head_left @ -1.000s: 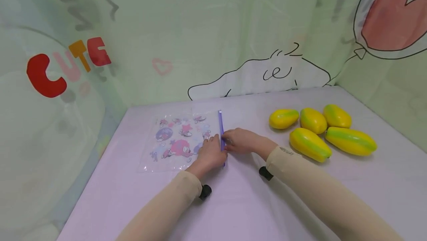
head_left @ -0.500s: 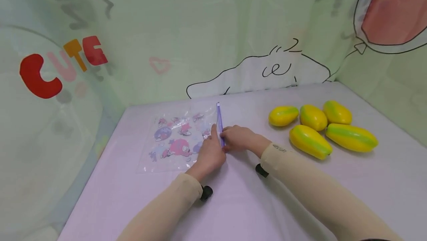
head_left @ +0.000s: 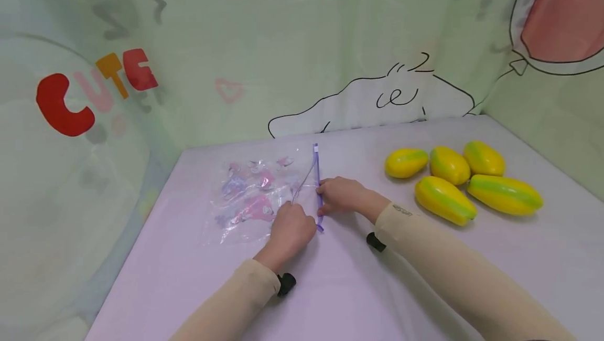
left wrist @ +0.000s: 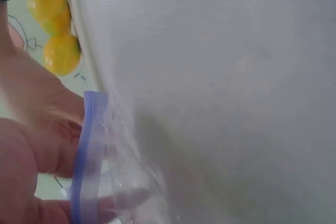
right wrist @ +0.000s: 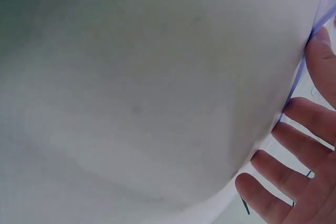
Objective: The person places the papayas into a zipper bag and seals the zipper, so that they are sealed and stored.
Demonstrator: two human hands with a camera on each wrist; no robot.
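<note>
Plastic bag (head_left: 255, 210) on the surface (head_left: 349, 288), left of yellow fruit (head_left: 445, 200). Left hand (head_left: 290, 228) now pinches film pulled off the purple strip (head_left: 316, 162); right hand (head_left: 343, 194), fingers spread, touches strip. Mouth newly parted; opening seems underway.

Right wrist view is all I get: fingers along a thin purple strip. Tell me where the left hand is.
Observer: The left hand is at the clear plastic bag, just left of the thin purple strip.
Operator: Describe what's printed on that bag.
Observer: Pink and purple cartoon figures.
Operator: Now report anything lying off to the person's right.
Observer: Five yellow, green-streaked, elongated fruits sit grouped on the pale lilac table, outside the bag.
</note>
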